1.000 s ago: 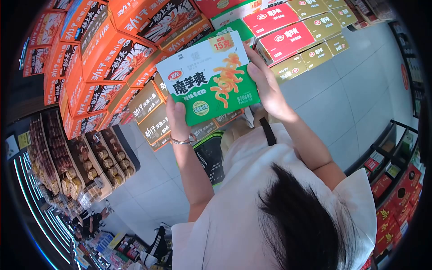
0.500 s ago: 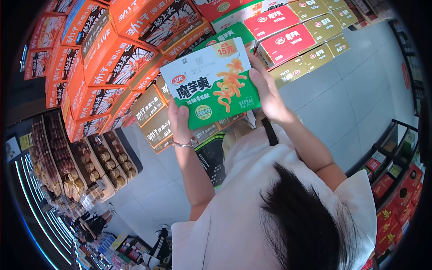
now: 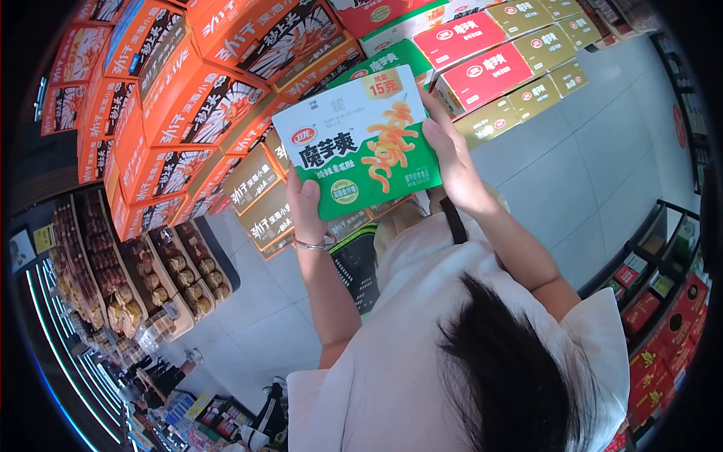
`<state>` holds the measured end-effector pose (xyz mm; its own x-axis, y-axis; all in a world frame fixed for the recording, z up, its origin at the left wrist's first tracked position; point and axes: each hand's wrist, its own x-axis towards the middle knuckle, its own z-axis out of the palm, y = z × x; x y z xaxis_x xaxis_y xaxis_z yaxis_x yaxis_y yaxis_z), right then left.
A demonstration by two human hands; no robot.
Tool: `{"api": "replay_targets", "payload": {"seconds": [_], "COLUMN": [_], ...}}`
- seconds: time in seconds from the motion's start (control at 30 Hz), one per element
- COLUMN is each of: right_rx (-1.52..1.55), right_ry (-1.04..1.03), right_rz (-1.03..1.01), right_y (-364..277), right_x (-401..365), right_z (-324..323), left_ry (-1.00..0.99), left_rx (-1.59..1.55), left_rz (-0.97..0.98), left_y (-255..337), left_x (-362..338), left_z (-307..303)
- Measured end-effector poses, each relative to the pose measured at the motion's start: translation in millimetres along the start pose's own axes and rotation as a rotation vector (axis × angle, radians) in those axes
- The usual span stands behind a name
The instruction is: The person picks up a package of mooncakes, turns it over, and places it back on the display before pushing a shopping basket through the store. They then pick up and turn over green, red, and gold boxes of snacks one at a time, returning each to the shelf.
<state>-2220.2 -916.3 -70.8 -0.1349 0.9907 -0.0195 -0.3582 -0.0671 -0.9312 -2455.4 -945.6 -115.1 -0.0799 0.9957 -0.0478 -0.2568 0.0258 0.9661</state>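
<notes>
Between both hands I hold a flat green and white snack box (image 3: 358, 143), with orange curly snack pieces pictured on its front. My left hand (image 3: 306, 203) grips its lower left edge, thumb lying on the front and fingers hidden behind. A bracelet circles that wrist. On the opposite side, my right hand (image 3: 450, 154) clasps the right edge, its thumb pressed to the front face. Just behind the held box, a green box (image 3: 384, 62) of similar design lies among the stacked cartons.
Orange snack cartons (image 3: 177, 113) are piled high at the left. Red cartons (image 3: 486, 71) and gold cartons (image 3: 538, 47) are stacked at the upper right. Shelves of packaged food (image 3: 135, 271) stand at lower left, and a black rack (image 3: 640, 271) is at the right above tiled floor (image 3: 572, 166).
The snack box and both hands have shifted very slightly right and down in view. My grip on the box is the same.
</notes>
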Motion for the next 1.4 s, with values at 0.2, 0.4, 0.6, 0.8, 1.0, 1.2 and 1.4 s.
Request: {"api": "replay_targets", "payload": {"seconds": [0.2, 0.4, 0.6, 0.8, 1.0, 1.2, 1.4], "right_rx": [-0.057, -0.022, -0.056, -0.071, -0.075, -0.020, -0.028], "right_ry": [0.000, -0.011, -0.024, -0.019, -0.031, -0.025, -0.031], "right_rz": [-0.005, -0.014, -0.020, -0.003, -0.021, 0.033, 0.036], "right_y": [-3.0, -5.5, -7.2, -3.7, -1.4, 0.8, -10.5], "right_x": [-0.9, -1.5, 0.2, -3.0, -2.3, -3.5, -5.3], "right_z": [3.3, 4.0, 4.0, 0.3, -2.8, -3.6, -1.8], "left_ry": [0.017, -0.012, 0.025, 0.008, 0.020, -0.018, 0.025], "left_rx": [-0.009, 0.024, -0.007, 0.056, -0.008, 0.014, 0.004], "left_rz": [-0.023, -0.031, 0.035, 0.040, 0.045, 0.048, 0.074], "left_y": [5.2, 5.5, 7.4, 1.2, 4.9, 5.0, 0.7], "left_x": [-0.8, -0.3, 3.6, 2.8, 3.5, 3.4, 4.5], "left_z": [4.5, 4.0, 12.7, 7.0, 12.2, 10.6, 8.5]}}
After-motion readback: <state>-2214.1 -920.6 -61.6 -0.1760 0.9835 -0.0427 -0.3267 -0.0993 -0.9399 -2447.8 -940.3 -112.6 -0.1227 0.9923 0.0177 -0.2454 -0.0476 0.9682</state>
